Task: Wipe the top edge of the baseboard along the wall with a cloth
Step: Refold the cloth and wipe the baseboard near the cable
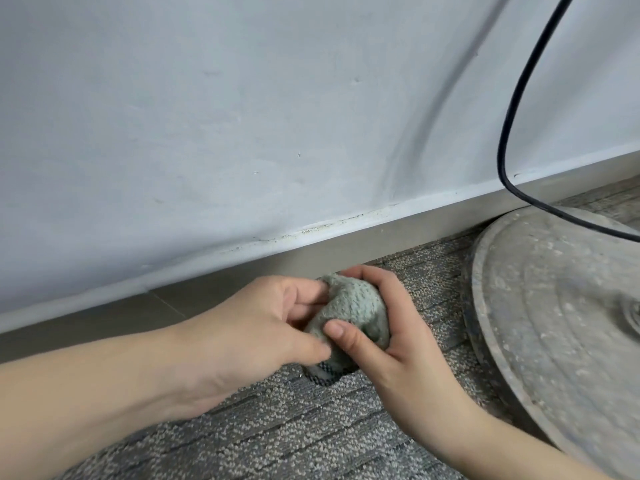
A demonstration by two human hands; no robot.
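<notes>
- Head view: I hold a bunched green cloth (349, 313) between both hands, just above the grey carpet (277, 434) and in front of the baseboard (242, 282), not touching its top edge.
- My left hand (256, 327) pinches the cloth from the left with thumb and fingers.
- My right hand (391, 334) cups it from the right, thumb pressed on top.
- Dark specks line the seam where the wall (207, 116) meets the baseboard.
- A dusty round base (554, 323) sits on the carpet to the right, with a black cable (509, 126) looping over it.

Two bare forearms, left hand (256, 320) and right hand (384, 337) ringless.
</notes>
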